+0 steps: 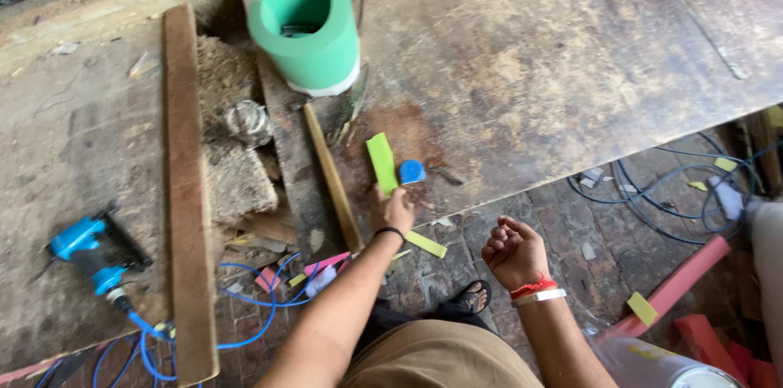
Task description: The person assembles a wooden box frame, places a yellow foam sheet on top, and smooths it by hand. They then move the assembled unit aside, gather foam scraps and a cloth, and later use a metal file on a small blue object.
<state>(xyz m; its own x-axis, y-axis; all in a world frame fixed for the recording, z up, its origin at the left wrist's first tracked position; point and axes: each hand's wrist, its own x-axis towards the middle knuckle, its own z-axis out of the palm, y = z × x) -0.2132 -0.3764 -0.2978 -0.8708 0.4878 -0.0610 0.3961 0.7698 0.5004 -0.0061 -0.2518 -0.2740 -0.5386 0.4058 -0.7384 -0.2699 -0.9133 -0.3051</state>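
Your left hand pinches a lime-green strip on a worn plywood board.

The board lies low over a brick floor. Beyond the strip stands a green foam cylinder; a blue tape measure touches the strip's right side. Left of it lies a blue air nailer. Your right hand hangs curled shut, empty. Cut strips litter the floor; this one looks unfixed.

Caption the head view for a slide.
Left hand holds a flat green strip on a worn wooden board; right hand hangs closed above brick floor.
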